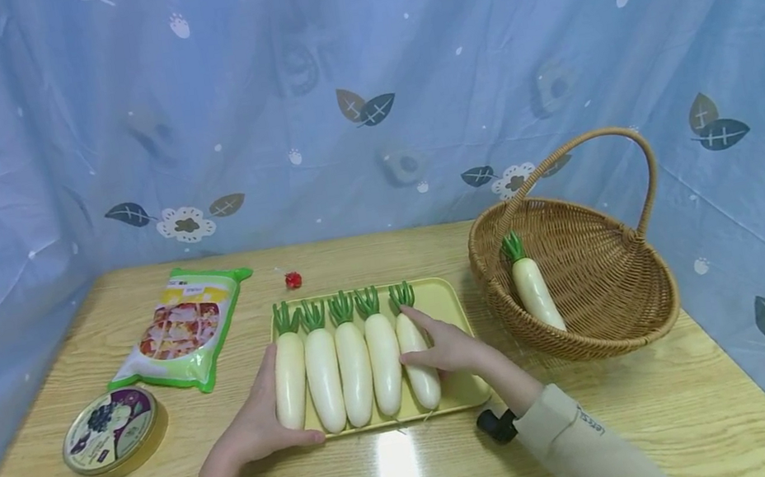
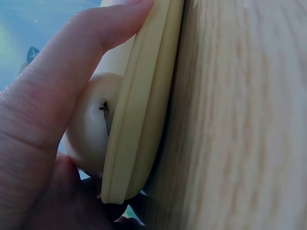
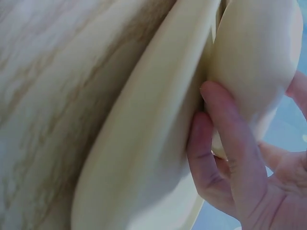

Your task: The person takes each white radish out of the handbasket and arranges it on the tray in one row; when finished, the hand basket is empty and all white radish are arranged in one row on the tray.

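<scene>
Several white radishes with green tops lie side by side in a pale yellow tray (image 1: 444, 304). At the tray's front left corner, my left hand (image 1: 257, 418) grips the edge, its thumb along the front rim and its fingers beside the leftmost white radish (image 1: 290, 382). In the left wrist view the thumb (image 2: 72, 57) crosses that radish's tip and reaches the rim. My right hand (image 1: 450, 344) holds the rightmost white radish (image 1: 420, 382) inside the tray. The right wrist view shows its fingers (image 3: 235, 139) between this radish and the tray wall.
A wicker basket (image 1: 598, 271) with a tall handle stands at the right, one white radish (image 1: 536, 293) inside. On the left are a green-edged food packet (image 1: 182, 328) and a round tin (image 1: 111, 431). A small red object (image 1: 293, 280) lies behind the tray.
</scene>
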`<action>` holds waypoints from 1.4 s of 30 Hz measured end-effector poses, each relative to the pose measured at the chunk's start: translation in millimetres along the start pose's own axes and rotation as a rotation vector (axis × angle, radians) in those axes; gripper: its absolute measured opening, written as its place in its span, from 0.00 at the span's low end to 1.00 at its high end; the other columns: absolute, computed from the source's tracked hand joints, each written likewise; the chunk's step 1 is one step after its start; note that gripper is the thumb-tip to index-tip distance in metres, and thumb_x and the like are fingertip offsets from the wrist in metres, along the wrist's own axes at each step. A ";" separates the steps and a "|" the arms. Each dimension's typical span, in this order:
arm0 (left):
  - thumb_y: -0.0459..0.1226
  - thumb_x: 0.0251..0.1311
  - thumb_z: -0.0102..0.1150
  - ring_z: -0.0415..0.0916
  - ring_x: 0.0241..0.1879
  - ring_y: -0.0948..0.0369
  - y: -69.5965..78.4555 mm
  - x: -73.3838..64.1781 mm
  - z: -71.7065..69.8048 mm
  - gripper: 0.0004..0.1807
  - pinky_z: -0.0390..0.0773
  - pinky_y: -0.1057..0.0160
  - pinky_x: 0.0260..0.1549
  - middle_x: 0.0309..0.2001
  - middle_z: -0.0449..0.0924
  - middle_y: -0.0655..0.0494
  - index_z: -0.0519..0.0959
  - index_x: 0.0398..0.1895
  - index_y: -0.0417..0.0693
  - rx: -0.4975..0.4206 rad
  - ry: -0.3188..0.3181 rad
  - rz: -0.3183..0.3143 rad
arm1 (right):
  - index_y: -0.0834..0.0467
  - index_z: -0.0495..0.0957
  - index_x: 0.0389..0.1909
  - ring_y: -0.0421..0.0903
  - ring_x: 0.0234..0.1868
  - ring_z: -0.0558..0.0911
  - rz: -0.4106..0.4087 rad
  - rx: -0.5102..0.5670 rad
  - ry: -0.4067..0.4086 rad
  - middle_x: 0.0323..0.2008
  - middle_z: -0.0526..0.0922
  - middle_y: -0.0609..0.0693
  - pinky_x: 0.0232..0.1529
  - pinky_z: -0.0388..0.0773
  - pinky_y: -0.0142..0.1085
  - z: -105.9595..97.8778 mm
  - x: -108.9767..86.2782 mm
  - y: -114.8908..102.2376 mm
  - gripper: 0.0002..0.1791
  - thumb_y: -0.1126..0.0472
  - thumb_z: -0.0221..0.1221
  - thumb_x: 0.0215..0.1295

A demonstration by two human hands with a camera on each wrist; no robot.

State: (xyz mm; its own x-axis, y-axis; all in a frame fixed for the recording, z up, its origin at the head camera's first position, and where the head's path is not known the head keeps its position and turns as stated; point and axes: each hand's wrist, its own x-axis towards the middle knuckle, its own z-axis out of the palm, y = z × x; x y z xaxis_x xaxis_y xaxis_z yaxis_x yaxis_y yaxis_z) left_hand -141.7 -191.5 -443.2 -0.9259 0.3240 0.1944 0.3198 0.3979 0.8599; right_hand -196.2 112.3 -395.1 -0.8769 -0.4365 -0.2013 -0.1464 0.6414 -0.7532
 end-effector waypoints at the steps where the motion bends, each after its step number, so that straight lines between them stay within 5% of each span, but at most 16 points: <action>1: 0.47 0.18 0.81 0.45 0.66 0.48 -0.4 -0.1 0.5 0.76 0.46 0.39 0.60 0.67 0.48 0.44 0.37 0.71 0.45 0.008 -0.003 -0.004 | 0.50 0.45 0.72 0.54 0.24 0.79 0.008 0.005 -0.003 0.64 0.59 0.65 0.29 0.78 0.43 -0.1 -0.3 0.5 0.46 0.52 0.61 0.58; 2: 0.47 0.18 0.81 0.46 0.66 0.47 -0.8 -0.1 1.0 0.76 0.46 0.39 0.60 0.67 0.48 0.44 0.37 0.71 0.45 0.011 -0.004 -0.005 | 0.50 0.44 0.72 0.52 0.18 0.77 0.011 0.013 -0.007 0.64 0.59 0.66 0.24 0.77 0.42 -0.1 -0.5 1.0 0.46 0.52 0.61 0.58; 4: 0.48 0.18 0.81 0.47 0.65 0.48 -1.9 0.2 2.1 0.75 0.46 0.40 0.60 0.66 0.50 0.45 0.38 0.71 0.46 0.011 -0.008 -0.006 | 0.50 0.44 0.72 0.52 0.21 0.78 0.003 0.010 -0.003 0.65 0.58 0.65 0.26 0.77 0.42 -0.4 -1.0 1.9 0.46 0.52 0.60 0.58; 7: 0.48 0.17 0.81 0.49 0.64 0.51 -3.2 1.2 3.7 0.74 0.48 0.42 0.60 0.64 0.53 0.47 0.40 0.70 0.47 0.002 -0.007 0.000 | 0.52 0.46 0.71 0.58 0.45 0.78 -0.027 -0.026 0.020 0.66 0.57 0.62 0.46 0.74 0.48 -1.3 -1.2 2.6 0.45 0.51 0.60 0.58; 10: 0.48 0.17 0.81 0.47 0.65 0.52 -3.6 1.5 4.2 0.75 0.47 0.42 0.61 0.65 0.52 0.48 0.39 0.70 0.47 0.001 -0.005 -0.009 | 0.55 0.47 0.71 0.59 0.63 0.62 -0.066 -0.055 0.046 0.67 0.56 0.59 0.60 0.60 0.52 -2.4 -1.3 2.4 0.44 0.52 0.60 0.58; 17: 0.48 0.17 0.81 0.42 0.67 0.47 -1.9 -0.7 3.0 0.77 0.45 0.40 0.61 0.68 0.46 0.44 0.36 0.71 0.45 0.021 -0.007 -0.034 | 0.58 0.50 0.70 0.56 0.66 0.58 -0.092 -0.086 0.048 0.67 0.57 0.57 0.63 0.55 0.50 -3.6 -2.9 2.3 0.42 0.52 0.60 0.59; 25: 0.48 0.19 0.80 0.38 0.68 0.44 -0.9 -2.1 1.2 0.78 0.44 0.38 0.60 0.69 0.41 0.40 0.33 0.71 0.43 0.051 -0.012 -0.052 | 0.57 0.51 0.70 0.63 0.56 0.69 -0.084 -0.084 0.057 0.65 0.60 0.62 0.54 0.67 0.55 -9.5 -11.3 -1.8 0.41 0.51 0.59 0.60; 31: 0.48 0.17 0.81 0.40 0.67 0.44 0.0 -2.2 0.5 0.78 0.45 0.38 0.60 0.69 0.42 0.40 0.34 0.71 0.43 0.054 -0.007 -0.042 | 0.54 0.51 0.70 0.61 0.61 0.64 -0.069 -0.083 0.072 0.65 0.60 0.61 0.56 0.64 0.55 -15.7 -19.5 -7.8 0.43 0.47 0.60 0.58; 35: 0.48 0.17 0.80 0.39 0.67 0.44 0.4 -2.7 0.1 0.78 0.44 0.38 0.60 0.69 0.41 0.39 0.33 0.71 0.42 0.063 -0.005 -0.048 | 0.49 0.49 0.71 0.59 0.38 0.80 -0.048 -0.030 0.052 0.64 0.60 0.64 0.41 0.76 0.46 -21.1 -26.5 -14.2 0.44 0.46 0.61 0.57; 38: 0.49 0.18 0.80 0.39 0.67 0.44 0.6 -2.7 -0.4 0.78 0.44 0.38 0.60 0.69 0.41 0.39 0.33 0.71 0.42 0.067 -0.005 -0.046 | 0.45 0.48 0.71 0.54 0.21 0.79 -0.036 0.016 0.036 0.64 0.59 0.65 0.29 0.76 0.37 -25.6 -31.4 -18.2 0.44 0.47 0.61 0.57; 42: 0.49 0.18 0.80 0.40 0.67 0.44 0.8 -2.3 -0.9 0.78 0.45 0.38 0.60 0.69 0.42 0.40 0.34 0.71 0.42 0.067 -0.007 -0.041 | 0.44 0.49 0.70 0.52 0.23 0.80 -0.043 0.034 0.037 0.63 0.61 0.64 0.28 0.75 0.37 -30.2 -36.8 -22.4 0.43 0.47 0.60 0.57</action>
State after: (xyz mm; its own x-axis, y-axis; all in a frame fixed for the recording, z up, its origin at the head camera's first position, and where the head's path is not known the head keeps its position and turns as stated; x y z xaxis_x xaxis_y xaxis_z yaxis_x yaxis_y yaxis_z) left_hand -139.5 -192.7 -442.5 -0.9372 0.3118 0.1565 0.2947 0.4672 0.8336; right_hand -174.4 133.0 -351.9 -0.8867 -0.4391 -0.1449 -0.1695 0.6003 -0.7816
